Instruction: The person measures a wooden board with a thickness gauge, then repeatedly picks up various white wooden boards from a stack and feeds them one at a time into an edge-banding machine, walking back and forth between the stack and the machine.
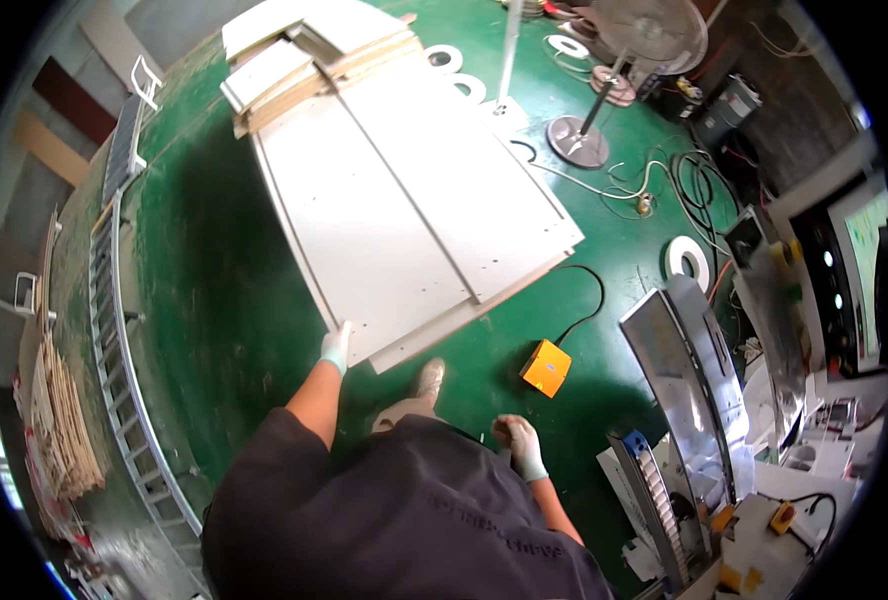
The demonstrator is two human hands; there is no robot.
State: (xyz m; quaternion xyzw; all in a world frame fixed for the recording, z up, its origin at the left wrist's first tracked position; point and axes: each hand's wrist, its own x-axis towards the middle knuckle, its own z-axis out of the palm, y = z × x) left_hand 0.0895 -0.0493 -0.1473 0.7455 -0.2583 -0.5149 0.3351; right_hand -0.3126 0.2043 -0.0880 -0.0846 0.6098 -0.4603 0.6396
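At the far left I see a stack of thin boards (64, 430) standing against the edge of the room, then a long metal rack with rungs (112, 320) beside it. Next comes the green floor (224, 290), and over it, in the middle of my view, the white panels (364, 240), wide and flat, with a dark seam running along them. Shorter boards (274, 82) are piled on their far end. My left hand (335, 348), in a pale glove, touches the near left corner of the panels; its other fingers are hidden, so I cannot tell whether they are clamped. Beyond the panels' right edge, two white rolls (445, 59) lie on the floor. My right hand (520, 447), gloved too, is well apart from the panels, near my dark shirt (394, 510), its fingers curled together; I cannot see anything in them. The orange box (546, 368) with a black cord sits on the floor just ahead of that hand. Farther right I have a standing fan (654, 30), loose cables (699, 185), a shiny metal machine (679, 380) and a screen (869, 265).
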